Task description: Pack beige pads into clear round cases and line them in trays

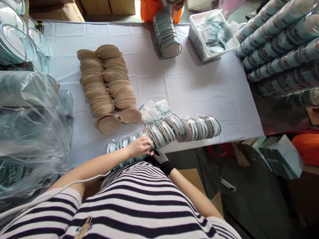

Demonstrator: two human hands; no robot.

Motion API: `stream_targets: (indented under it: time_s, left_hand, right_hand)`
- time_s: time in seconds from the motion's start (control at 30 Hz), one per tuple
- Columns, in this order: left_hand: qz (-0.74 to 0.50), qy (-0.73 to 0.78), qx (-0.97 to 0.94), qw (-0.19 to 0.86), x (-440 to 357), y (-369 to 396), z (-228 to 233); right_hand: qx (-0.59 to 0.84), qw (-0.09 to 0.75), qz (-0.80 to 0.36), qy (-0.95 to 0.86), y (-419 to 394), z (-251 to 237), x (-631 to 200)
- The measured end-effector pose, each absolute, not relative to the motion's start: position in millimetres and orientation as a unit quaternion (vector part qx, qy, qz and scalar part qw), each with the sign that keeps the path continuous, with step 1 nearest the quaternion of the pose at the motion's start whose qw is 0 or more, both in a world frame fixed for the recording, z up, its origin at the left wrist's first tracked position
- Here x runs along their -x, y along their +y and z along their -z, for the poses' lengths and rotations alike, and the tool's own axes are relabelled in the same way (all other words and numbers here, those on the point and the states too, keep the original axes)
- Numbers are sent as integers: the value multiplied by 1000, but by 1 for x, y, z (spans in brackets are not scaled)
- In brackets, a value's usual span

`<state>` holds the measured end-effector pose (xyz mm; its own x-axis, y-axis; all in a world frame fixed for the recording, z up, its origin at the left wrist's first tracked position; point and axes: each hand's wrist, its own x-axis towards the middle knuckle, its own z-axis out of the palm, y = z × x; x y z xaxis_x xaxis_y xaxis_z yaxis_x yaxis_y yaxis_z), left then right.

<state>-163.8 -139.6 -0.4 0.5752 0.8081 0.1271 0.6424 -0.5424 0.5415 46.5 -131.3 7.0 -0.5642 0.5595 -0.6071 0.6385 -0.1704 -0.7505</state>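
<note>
A white cloth is covering the desk, and the near edge is where the work is going on. Along the desk's right edge, tall rows of packed clear cases are lying stacked, well apart from the hands. At the left edge, a heap of empty clear shells is sitting behind loose plastic wrap. In the middle, two columns of tan pads are waiting unpacked, with one joined pair lying at their near end. A white basket of small packets and a short stack of cases are standing at the far edge.

Along the near edge a row of filled cases is leaning like tipped coins. The left hand is curling over the row's near end, fingers bent and pressing on it. The right hand, wearing a dark glove, is meeting it below; how far open it is, I cannot tell.

Judging by the piles, much is packed, yet many pads are remaining.
</note>
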Motion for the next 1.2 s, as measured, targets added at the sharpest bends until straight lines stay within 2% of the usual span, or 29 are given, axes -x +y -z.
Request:
stream_targets:
  time_s: [0.1, 0.2, 0.27, 0.43, 0.5, 0.6, 0.77, 0.9, 1.07, 1.2]
  left_hand:
    - [-213, 412, -857, 226, 165, -139, 0]
    - [-222, 383, -863, 242, 166, -134, -6]
    - [-231, 367, -866, 251, 166, -132, -11]
    - [-261, 350, -858, 270, 164, -136, -21]
    - [-266, 362, -850, 276, 164, -142, -20]
    - [-276, 388, -837, 270, 166, -152, -17]
    - [-340, 504, -741, 286, 170, -152, -16]
    - [-411, 632, -589, 292, 171, -122, -23]
    - [-443, 626, -528, 365, 173, -91, -30]
    - [-450, 616, -513, 394, 176, -95, -19]
  right_hand:
    - [-442, 16, 582, 683, -95, -33, -60]
    - [-474, -41, 446, 758, -7, -51, -51]
    - [-529, -41, 354, 770, 61, -49, -31]
    - [-652, 149, 284, 687, 159, -3, 22]
    - [-666, 182, 293, 661, 166, 14, 29]
    - [-641, 169, 328, 673, 168, 23, 23]
    - [-609, 103, 315, 721, 161, 6, 8]
    - [-599, 1, 271, 754, 138, -3, 2]
    - [-632, -115, 345, 684, 115, 0, -1]
    - [-630, -110, 373, 672, 103, -10, 0]
